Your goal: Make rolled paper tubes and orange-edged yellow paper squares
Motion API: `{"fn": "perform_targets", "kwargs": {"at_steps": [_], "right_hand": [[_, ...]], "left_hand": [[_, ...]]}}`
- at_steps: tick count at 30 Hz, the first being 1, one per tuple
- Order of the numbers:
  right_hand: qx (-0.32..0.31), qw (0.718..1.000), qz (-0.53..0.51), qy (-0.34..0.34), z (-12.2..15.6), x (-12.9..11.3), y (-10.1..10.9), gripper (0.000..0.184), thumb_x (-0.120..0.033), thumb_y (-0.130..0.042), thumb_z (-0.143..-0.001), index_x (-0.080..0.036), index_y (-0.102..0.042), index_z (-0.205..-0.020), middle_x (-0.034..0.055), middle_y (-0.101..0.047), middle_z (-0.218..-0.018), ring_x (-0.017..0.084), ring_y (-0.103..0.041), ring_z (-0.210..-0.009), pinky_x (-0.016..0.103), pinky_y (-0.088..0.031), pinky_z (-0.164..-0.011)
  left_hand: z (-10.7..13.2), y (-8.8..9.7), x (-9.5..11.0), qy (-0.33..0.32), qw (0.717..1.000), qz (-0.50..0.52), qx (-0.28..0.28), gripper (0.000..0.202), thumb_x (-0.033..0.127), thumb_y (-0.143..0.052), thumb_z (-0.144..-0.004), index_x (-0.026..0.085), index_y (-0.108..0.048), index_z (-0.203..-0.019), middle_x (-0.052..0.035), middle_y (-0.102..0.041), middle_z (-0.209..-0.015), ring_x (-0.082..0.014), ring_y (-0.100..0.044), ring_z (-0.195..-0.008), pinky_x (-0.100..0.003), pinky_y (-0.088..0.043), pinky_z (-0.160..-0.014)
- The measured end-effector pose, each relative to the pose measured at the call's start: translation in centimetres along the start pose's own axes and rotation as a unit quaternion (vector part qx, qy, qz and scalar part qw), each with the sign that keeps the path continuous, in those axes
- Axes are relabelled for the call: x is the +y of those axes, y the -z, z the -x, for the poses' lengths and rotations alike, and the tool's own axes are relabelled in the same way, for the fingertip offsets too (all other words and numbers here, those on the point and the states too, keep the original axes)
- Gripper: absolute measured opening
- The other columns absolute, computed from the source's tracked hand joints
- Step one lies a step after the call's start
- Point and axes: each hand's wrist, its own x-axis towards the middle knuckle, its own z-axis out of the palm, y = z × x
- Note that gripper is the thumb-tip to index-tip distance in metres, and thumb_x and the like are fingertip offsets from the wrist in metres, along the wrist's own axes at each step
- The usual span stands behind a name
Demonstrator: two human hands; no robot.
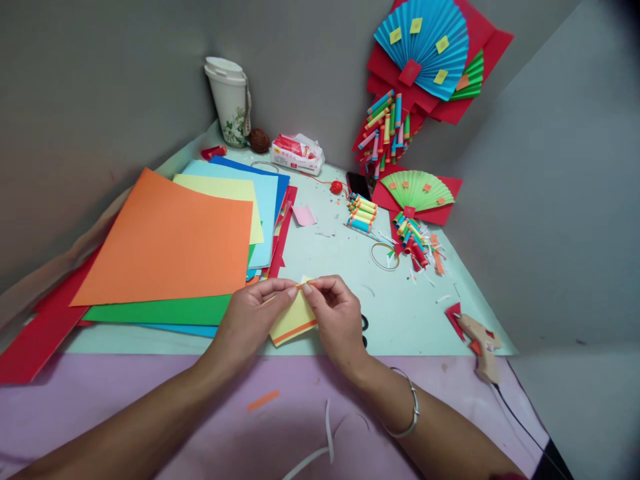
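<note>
Both the left hand (253, 319) and right hand (340, 320), equally near, have their grip clamped on the far edge of a yellow paper (293, 317), which reaches nearward from there over the counter (410, 333), its near orange strip (295, 333) slanting crosswise.

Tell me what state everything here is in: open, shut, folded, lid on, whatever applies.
Yellow paper: far edge pinched by left hand and right hand
White cup: upright, lid on
Phone: screen dark
Blue fan: spread open
Light green fan: spread open
Glue gun: lying on its side
Orange sheet: unfolded, atop the paper pile
Black handles: mostly hidden by the right hand; open or shut unclear
</note>
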Motion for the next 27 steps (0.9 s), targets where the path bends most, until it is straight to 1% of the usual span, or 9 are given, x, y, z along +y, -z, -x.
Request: {"fn": "perform_targets", "kwargs": {"at_steps": [5, 9, 13, 15, 17, 20, 23, 27], "right_hand": [[0.003, 1.000, 0.000, -0.005, -0.02, -0.09, -0.04, 0.015, -0.035, -0.071, -0.080, -0.021, -0.066, -0.079, 0.0020, -0.067, -0.082, 0.018, -0.062, -0.081, 0.033, -0.050, -0.079], [-0.006, 1.000, -0.005, -0.015, -0.02, -0.20, -0.01, 0.016, -0.036, -0.071, -0.080, -0.021, -0.066, -0.080, 0.0025, -0.067, -0.084, 0.018, -0.062, -0.082, 0.033, -0.050, -0.080], [-0.027, 0.999, -0.014, -0.030, -0.11, -0.37, 0.02, 0.023, -0.038, -0.071, -0.080, -0.021, -0.067, -0.095, 0.0031, -0.067, -0.091, 0.018, -0.062, -0.086, 0.032, -0.049, -0.081], [-0.040, 0.998, -0.019, -0.034, -0.19, -0.47, 0.02, 0.026, -0.039, -0.070, -0.080, -0.021, -0.067, -0.097, 0.0030, -0.067, -0.091, 0.018, -0.062, -0.086, 0.032, -0.049, -0.080], [-0.051, 0.998, -0.013, -0.036, -0.26, -0.55, 0.01, 0.023, -0.040, -0.070, -0.080, -0.020, -0.067, -0.091, 0.0026, -0.067, -0.087, 0.018, -0.061, -0.083, 0.032, -0.048, -0.078], [-0.052, 0.998, 0.009, -0.034, -0.33, -0.56, 0.01, 0.018, -0.038, -0.069, -0.079, -0.020, -0.066, -0.080, 0.0010, -0.064, -0.078, 0.017, -0.059, -0.076, 0.031, -0.047, -0.073], [-0.047, 0.998, 0.032, -0.021, -0.34, -0.51, -0.04, 0.015, -0.035, -0.067, -0.079, -0.021, -0.066, -0.078, 0.0005, -0.064, -0.076, 0.017, -0.059, -0.075, 0.031, -0.047, -0.071], [-0.035, 0.998, 0.060, -0.012, -0.31, -0.46, -0.13, 0.011, -0.031, -0.066, -0.078, -0.021, -0.066, -0.075, 0.0000, -0.064, -0.074, 0.017, -0.059, -0.074, 0.031, -0.047, -0.071]], "left_hand": [[0.03, 0.01, 0.09, -0.007, 1.000, -0.015, 0.001, 0.033, 0.048, -0.074, -0.071, 0.020, -0.076, -0.088, 0.0009, -0.069, -0.074, -0.0178, -0.059, -0.070, -0.024, -0.042, -0.062], [0.07, -0.02, 0.30, -0.013, 1.000, -0.017, 0.004, 0.031, 0.047, -0.073, -0.071, 0.020, -0.076, -0.085, 0.0015, -0.068, -0.072, -0.0172, -0.059, -0.068, -0.025, -0.043, -0.062], [0.08, -0.04, 0.33, -0.020, 0.999, -0.027, 0.014, 0.029, 0.046, -0.071, -0.071, 0.020, -0.074, -0.082, 0.0009, -0.069, -0.072, -0.0181, -0.060, -0.068, -0.025, -0.043, -0.061], [0.09, -0.04, 0.34, -0.027, 0.999, -0.033, 0.022, 0.028, 0.046, -0.071, -0.072, 0.020, -0.075, -0.082, 0.0005, -0.071, -0.074, -0.0186, -0.061, -0.070, -0.026, -0.043, -0.062], [0.10, -0.02, 0.36, -0.037, 0.998, -0.043, 0.028, 0.027, 0.045, -0.071, -0.072, 0.021, -0.075, -0.082, 0.0001, -0.072, -0.078, -0.0193, -0.062, -0.073, -0.026, -0.044, -0.064], [0.11, 0.03, 0.35, -0.047, 0.996, -0.064, 0.034, 0.025, 0.044, -0.071, -0.071, 0.022, -0.077, -0.081, 0.0000, -0.074, -0.081, -0.0206, -0.063, -0.079, -0.027, -0.044, -0.069], [0.02, 0.10, 0.28, -0.045, 0.995, -0.077, 0.039, 0.026, 0.045, -0.070, -0.070, 0.022, -0.076, -0.079, -0.0003, -0.073, -0.079, -0.0219, -0.063, -0.079, -0.028, -0.045, -0.071], [-0.22, 0.22, 0.11, -0.043, 0.995, -0.086, 0.023, 0.028, 0.047, -0.069, -0.071, 0.021, -0.075, -0.080, -0.0012, -0.072, -0.078, -0.0236, -0.064, -0.079, -0.030, -0.047, -0.072]]}}
